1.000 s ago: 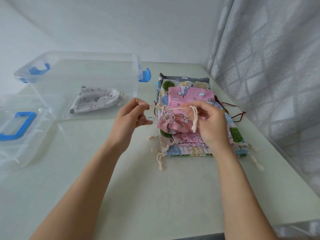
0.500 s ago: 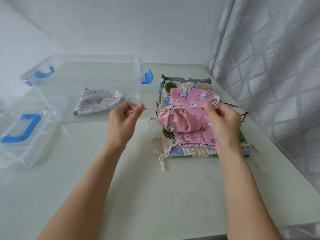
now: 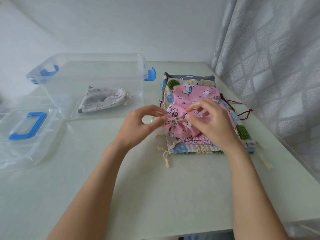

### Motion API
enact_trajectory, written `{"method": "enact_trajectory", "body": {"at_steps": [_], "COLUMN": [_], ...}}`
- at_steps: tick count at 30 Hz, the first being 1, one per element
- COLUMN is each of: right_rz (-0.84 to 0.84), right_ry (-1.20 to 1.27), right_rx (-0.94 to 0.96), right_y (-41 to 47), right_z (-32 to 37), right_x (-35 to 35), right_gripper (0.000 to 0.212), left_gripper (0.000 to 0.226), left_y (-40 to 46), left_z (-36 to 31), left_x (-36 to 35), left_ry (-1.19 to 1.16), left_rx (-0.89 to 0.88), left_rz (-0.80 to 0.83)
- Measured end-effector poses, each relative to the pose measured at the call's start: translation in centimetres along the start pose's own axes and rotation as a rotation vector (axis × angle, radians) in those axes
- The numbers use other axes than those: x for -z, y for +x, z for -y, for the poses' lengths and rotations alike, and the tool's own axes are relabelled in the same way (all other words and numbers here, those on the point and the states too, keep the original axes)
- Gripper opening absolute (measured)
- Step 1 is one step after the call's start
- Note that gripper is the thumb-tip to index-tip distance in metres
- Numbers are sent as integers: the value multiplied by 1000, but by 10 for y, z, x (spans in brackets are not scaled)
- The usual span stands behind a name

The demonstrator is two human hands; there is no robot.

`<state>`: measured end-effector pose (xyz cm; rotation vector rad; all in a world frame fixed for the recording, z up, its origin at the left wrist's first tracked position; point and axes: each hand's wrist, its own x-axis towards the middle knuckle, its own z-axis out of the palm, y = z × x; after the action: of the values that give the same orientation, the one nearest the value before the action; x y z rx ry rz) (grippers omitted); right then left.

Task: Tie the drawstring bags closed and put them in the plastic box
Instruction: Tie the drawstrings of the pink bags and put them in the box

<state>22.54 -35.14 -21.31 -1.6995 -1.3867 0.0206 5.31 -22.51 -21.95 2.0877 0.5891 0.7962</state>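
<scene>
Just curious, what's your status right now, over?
Left hand, right hand pinching cord at pink bag. One bag in box. Nothing blocking.

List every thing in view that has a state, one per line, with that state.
Pink bag: mouth cinched, cord being tied.
Left hand: pinches the cord.
Right hand: pinches the cord.
Plastic box: open, lid off.
Grey bag: tied, inside the box.
Lid: lying on the table beside the box.
Bag stack: flat, untied.
</scene>
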Motion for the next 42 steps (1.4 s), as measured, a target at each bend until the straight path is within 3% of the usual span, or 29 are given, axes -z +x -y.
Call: {"method": "enact_trajectory", "body": {"at_steps": [5, 10, 17, 21, 24, 27, 31, 34, 38, 42], "right_rz": [45, 162, 73, 34, 55, 50, 142, 189, 151, 167], "right_ry": [-312, -396, -416, -560, -311, 150, 456, 477, 391, 274], "right_rx": [143, 133, 218, 165, 64, -13, -117, -137, -131, -125], "right_y": [1, -1, -4, -5, -4, 0, 0, 1, 2, 2], "right_z": [-8, -6, 13, 10, 9, 17, 30, 26, 18, 10], "right_x": [-13, -10, -8, -4, -7, -10, -14, -18, -25, -28], "right_gripper": [8, 11, 8, 25, 38, 28, 19, 21, 17, 18], "left_gripper": [9, 12, 7, 8, 8, 8, 9, 14, 12, 32], "left_y": [0, 2, 2, 2, 2, 3, 2, 1, 2, 0], "left_z": [7, 11, 14, 15, 14, 15, 13, 9, 5, 6], "left_x": [-8, -14, -26, -26, -26, -29, -33, -31, -14, 6], "left_ry": [141, 75, 95, 107, 91, 59, 29, 25, -16, -20], "left_rx": [-108, -70, -15, -15, -19, 6, 18, 43, 124, 190], "left_rz": [-22, 14, -4, -62, -87, -75, -59, -36, 114, 234]}}
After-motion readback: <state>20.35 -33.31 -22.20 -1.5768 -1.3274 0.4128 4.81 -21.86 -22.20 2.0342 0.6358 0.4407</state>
